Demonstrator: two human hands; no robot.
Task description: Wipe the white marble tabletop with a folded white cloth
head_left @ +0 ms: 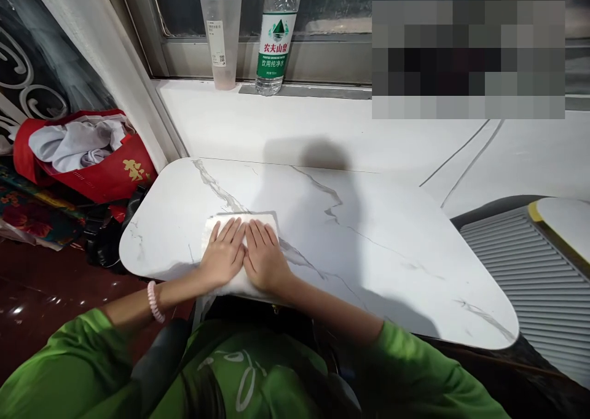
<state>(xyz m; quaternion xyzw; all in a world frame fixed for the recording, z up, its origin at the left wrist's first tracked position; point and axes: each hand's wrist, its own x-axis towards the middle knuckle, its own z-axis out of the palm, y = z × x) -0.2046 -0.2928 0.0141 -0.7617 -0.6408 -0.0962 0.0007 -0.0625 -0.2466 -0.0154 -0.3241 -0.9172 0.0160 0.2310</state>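
A white cloth [240, 282] is spread near the front edge of a white marble-patterned table [396, 247]. My left hand [224, 253] lies flat on the cloth's left part, fingers stretched forward. Beside it, my right hand [265, 254] presses flat on the right part of the same cloth. The two hands meet at the thumbs and index fingers. Both palms face down, and much of the cloth is hidden under them. A pink coiled band [155, 302] circles my left wrist.
On the sill behind the table stand a lidded plastic cup [225, 44] and a water bottle [275, 44]. A red bag [110, 172] stuffed with pale fabric is at the left. A grey ribbed surface [530, 271] lies to the right. Part of the upper right is pixelated.
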